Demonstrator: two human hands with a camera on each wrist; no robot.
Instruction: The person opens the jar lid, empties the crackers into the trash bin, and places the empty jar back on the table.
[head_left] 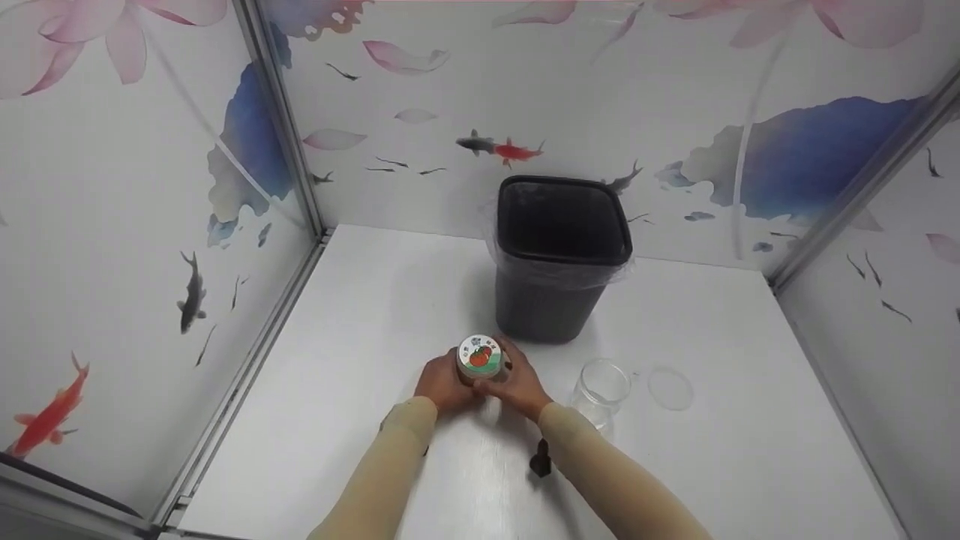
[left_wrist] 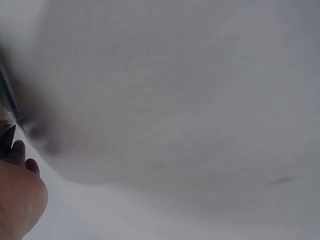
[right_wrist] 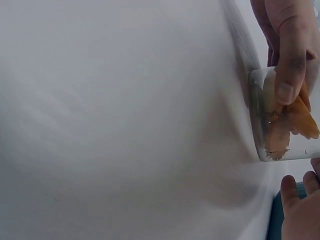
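Both hands hold a clear glass jar (right_wrist: 300,142) between them, low over the white table. Its round lid (head_left: 480,356) shows a red tomato picture with a green band, and faces up in the head view. My left hand (head_left: 441,386) grips the jar from the left. On the other side my right hand (head_left: 523,386) curls round it, thumb at the near side. In the right wrist view the jar lies sideways in the picture, with orange and pale shapes showing at its wall; whether these are contents or print is unclear. The left wrist view shows mostly blurred white surface.
Just behind the hands stands a black bin (head_left: 551,300) with a clear plastic liner. To the right are a clear glass mug (head_left: 598,401) and a thin transparent disc (head_left: 671,388). A small dark object (head_left: 540,460) is beside the right forearm. Patterned panels enclose the table.
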